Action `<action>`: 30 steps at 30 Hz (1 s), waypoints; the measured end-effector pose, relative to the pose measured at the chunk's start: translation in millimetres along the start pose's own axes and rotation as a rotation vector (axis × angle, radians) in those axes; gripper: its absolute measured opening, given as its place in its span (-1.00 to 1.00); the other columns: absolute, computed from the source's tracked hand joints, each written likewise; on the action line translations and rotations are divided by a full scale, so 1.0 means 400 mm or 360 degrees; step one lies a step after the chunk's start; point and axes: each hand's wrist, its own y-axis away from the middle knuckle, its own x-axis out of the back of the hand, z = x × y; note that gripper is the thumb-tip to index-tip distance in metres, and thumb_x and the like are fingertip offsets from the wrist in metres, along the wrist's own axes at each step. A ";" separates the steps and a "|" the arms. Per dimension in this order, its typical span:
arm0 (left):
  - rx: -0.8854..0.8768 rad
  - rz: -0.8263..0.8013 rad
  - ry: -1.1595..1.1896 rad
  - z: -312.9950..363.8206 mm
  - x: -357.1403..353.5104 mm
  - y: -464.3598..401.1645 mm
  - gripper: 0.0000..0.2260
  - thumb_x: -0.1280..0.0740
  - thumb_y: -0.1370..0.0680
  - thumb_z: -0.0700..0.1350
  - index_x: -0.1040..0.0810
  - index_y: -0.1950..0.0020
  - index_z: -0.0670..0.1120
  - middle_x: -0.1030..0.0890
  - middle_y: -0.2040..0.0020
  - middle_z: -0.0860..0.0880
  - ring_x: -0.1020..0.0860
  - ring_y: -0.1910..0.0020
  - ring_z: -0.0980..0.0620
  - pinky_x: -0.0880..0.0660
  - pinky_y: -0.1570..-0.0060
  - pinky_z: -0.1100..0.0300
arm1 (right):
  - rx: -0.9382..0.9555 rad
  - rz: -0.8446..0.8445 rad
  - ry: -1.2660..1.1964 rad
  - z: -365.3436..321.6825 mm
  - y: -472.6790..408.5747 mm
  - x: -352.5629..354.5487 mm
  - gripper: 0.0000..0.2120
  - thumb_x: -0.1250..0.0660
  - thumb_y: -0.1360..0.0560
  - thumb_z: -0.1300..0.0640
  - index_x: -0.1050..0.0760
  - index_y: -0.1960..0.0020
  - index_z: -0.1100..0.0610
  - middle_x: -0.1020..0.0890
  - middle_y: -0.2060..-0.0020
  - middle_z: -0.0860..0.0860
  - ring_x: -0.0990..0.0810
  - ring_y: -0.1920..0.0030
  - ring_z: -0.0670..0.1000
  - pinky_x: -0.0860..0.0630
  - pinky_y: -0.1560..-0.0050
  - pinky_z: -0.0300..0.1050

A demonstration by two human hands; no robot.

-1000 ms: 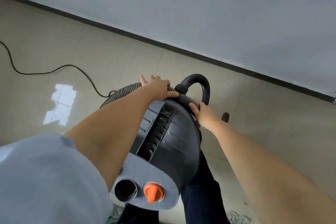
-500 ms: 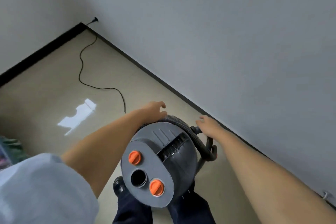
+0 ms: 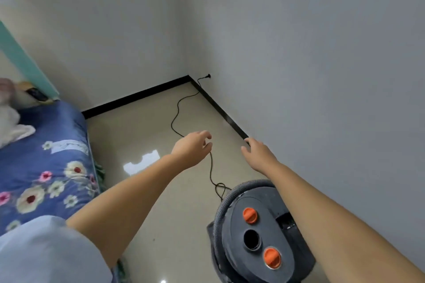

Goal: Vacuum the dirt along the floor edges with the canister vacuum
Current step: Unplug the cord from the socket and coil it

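Observation:
The grey canister vacuum (image 3: 257, 234) stands on the beige floor at the lower right, with two orange knobs and a round port on its top. Its ribbed grey hose (image 3: 222, 209) curls round its left and far side. Both my arms reach out above it. My left hand (image 3: 193, 148) hovers in the air over the floor with fingers loosely curled and holds nothing. My right hand (image 3: 258, 153) also hangs free near the wall, fingers relaxed and spread.
A black power cord (image 3: 177, 112) snakes from the vacuum to a plug in the wall near the corner. Black skirting (image 3: 220, 108) runs along both walls. A bed with a blue flowered cover (image 3: 43, 163) fills the left side.
Both hands have left the hose and the vacuum top and lifted forward into the air. The view has swung up towards the room corner, and the bed has come into sight.

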 end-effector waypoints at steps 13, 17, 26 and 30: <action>0.0193 0.0277 0.0052 -0.467 0.232 0.069 -0.73 -0.14 -0.62 -0.01 -0.45 -0.26 -0.05 -0.55 -0.12 0.00 -0.47 -0.13 0.01 -0.40 0.02 0.18 | 0.0375 -0.0067 0.0299 -0.544 -0.164 -0.210 -0.67 -0.04 -0.62 0.03 -0.40 -0.31 0.09 -0.47 -0.24 0.08 -0.44 -0.22 0.11 -0.40 -0.21 -0.03; 0.0155 0.0261 -0.0005 -0.521 0.269 -0.063 -0.71 -0.13 -0.62 -0.01 -0.42 -0.31 -0.05 -0.51 -0.19 -0.02 -0.44 -0.20 -0.01 -0.38 -0.04 0.16 | 0.0375 -0.0038 0.0324 -0.587 -0.299 -0.205 -0.66 -0.04 -0.63 0.02 -0.38 -0.33 0.07 -0.46 -0.26 0.06 -0.44 -0.23 0.09 -0.35 -0.21 -0.05; 0.0150 0.0177 -0.0062 -0.637 0.446 -0.541 -0.70 -0.11 -0.61 -0.03 -0.39 -0.31 -0.08 -0.49 -0.20 -0.07 -0.41 -0.23 -0.08 -0.36 -0.10 0.11 | 0.0352 -0.0071 0.0397 -0.746 -0.766 -0.080 -0.63 0.00 -0.64 0.00 -0.30 -0.39 0.09 -0.41 -0.30 0.07 -0.45 -0.22 0.09 -0.37 -0.15 -0.05; 0.0176 0.0216 -0.0028 -0.720 0.544 -0.705 -0.71 -0.13 -0.60 -0.04 -0.43 -0.28 -0.09 -0.50 -0.18 -0.07 -0.46 -0.19 -0.09 -0.43 -0.10 0.08 | 0.0299 -0.0123 0.0370 -0.839 -0.964 -0.047 -0.64 -0.03 -0.63 0.01 -0.35 -0.33 0.14 -0.43 -0.26 0.12 -0.45 -0.21 0.14 -0.42 -0.21 0.03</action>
